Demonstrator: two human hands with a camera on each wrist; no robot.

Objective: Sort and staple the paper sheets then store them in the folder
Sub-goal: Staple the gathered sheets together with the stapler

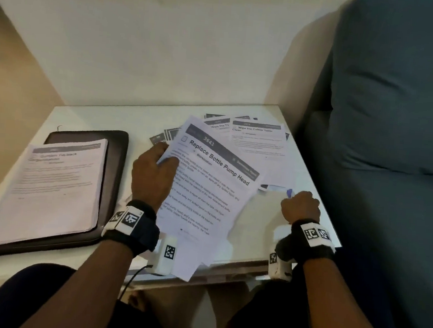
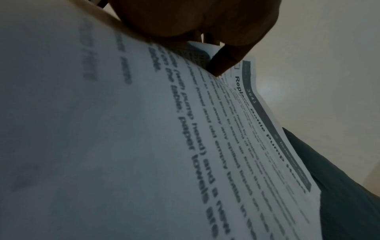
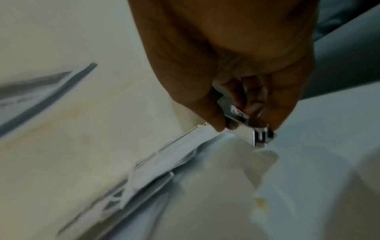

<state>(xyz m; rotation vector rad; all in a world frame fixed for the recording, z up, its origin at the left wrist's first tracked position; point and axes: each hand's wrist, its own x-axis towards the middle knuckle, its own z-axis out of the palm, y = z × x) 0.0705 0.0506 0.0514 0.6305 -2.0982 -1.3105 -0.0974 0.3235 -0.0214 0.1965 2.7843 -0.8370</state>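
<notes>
My left hand (image 1: 154, 174) pinches the top left corner of a printed sheet headed "Replace Bottle Pump Head" (image 1: 207, 197), lifted and tilted over the table; the left wrist view shows the thumb (image 2: 228, 60) pressed on that sheet (image 2: 144, 146). My right hand (image 1: 300, 206) is curled round a small stapler (image 3: 246, 125) with a metal nose, its blue end (image 1: 289, 193) poking out above the fist, just above the tabletop. Loose printed sheets (image 1: 259, 141) are fanned out behind. A dark folder (image 1: 116, 160) lies at the left with a stack of papers (image 1: 56, 186) on top.
The white table (image 1: 109, 118) stands against a pale wall. A grey-blue sofa (image 1: 391, 126) rises along the table's right side. The table's front edge (image 1: 240, 268) is close to my knees. Loose sheet edges (image 3: 164, 162) lie beside the right hand.
</notes>
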